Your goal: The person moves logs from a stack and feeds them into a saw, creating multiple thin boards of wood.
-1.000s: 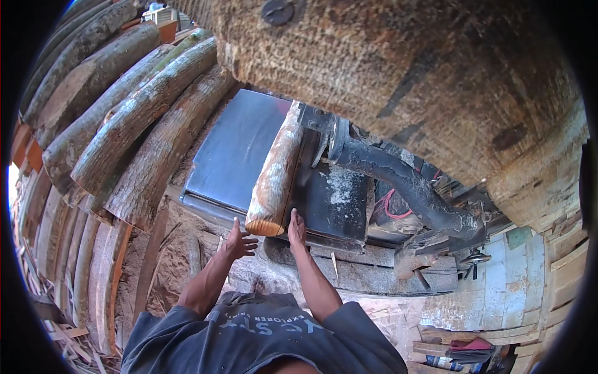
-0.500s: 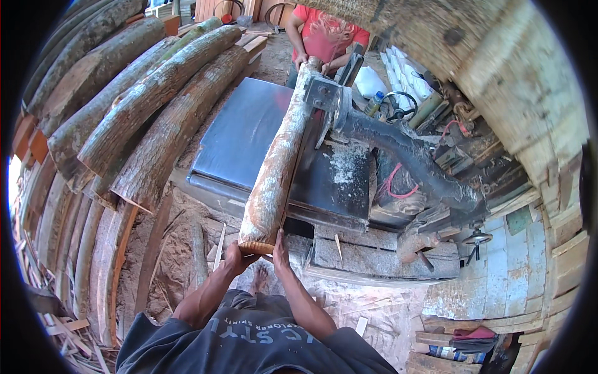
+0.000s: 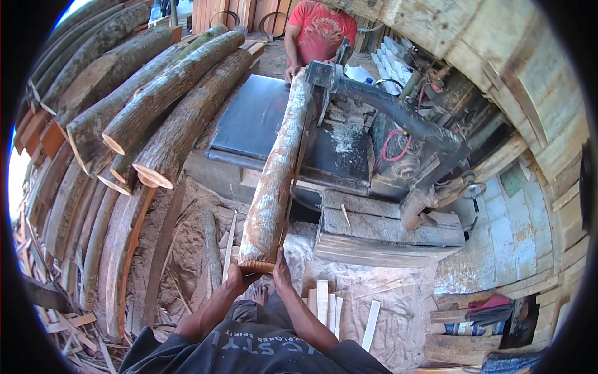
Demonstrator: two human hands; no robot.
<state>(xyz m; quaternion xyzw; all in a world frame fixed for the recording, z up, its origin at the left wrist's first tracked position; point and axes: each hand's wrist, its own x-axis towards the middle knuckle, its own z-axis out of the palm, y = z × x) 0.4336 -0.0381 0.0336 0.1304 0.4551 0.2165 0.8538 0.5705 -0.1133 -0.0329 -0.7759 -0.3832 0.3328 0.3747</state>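
A: Where is the long, pale-barked wooden log (image 3: 272, 171)?
B: It lies lengthwise across the dark, smooth metal desk (image 3: 246, 121), its near end jutting past the front edge toward the wearer.
A: And the hands?
B: The bare left hand (image 3: 236, 275) is at the left of that near end, the bare right hand (image 3: 282, 270) at its right. The fingers of both are grasping the log between them, though some fingertips are hidden.
A: Anything at the far end?
B: A person in a red T-shirt (image 3: 321, 36) stands there, one hand (image 3: 291, 72) close beside the log. The thick, dark metal machine arm (image 3: 402, 112) reaches in from the right.
A: What is around?
B: Rough brown logs (image 3: 190, 121) are piled on the left; a sawdust-covered wooden block (image 3: 389, 227) sits at the desk's right front.
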